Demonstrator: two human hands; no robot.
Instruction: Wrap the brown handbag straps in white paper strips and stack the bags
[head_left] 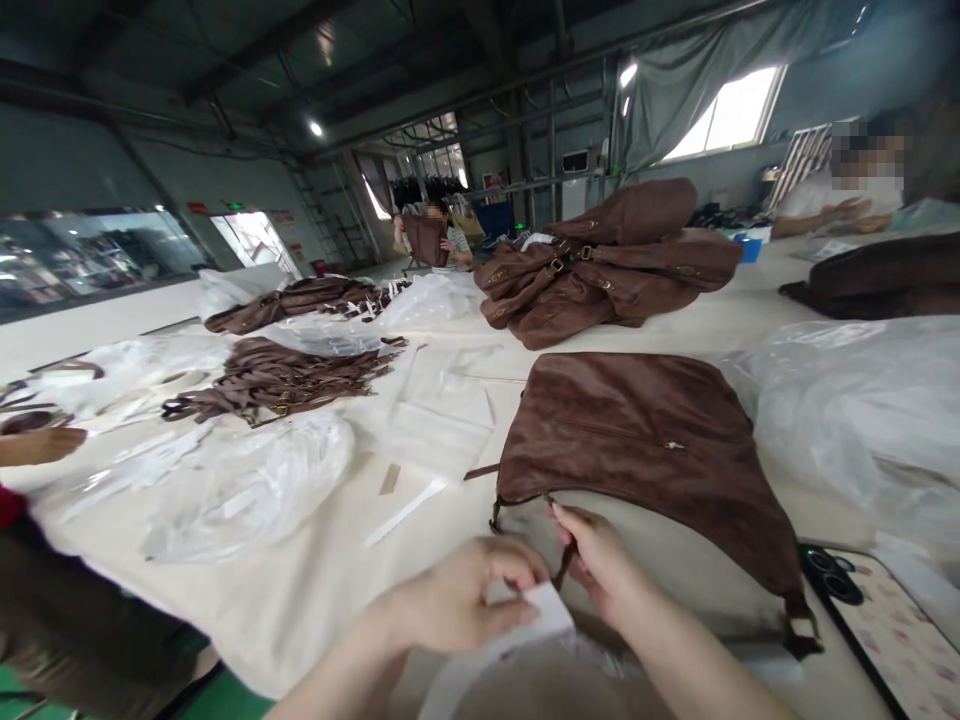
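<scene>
A brown leather-like bag [630, 420] lies flat in front of me, its curved opening toward me and a small zip pull on its front. My left hand [491, 590] is closed in a pinch on a white paper strip [551, 612] near the bag's lower left corner. Just right of it, my right hand [596, 555] is closed on a narrow brown strap [565, 566], with a small metal end showing beyond the fingertips. Metal rings sit at the bag's two lower corners. Part of the strap is hidden by my fingers.
A phone [885, 630] lies right of the bag, beside clear plastic bags [870, 420]. More brown bags [600, 270] are piled behind. Brown straps [277, 380] and plastic wrapping [262, 490] lie left. Another person's hand [41, 446] is at the left edge; other people sit farther back.
</scene>
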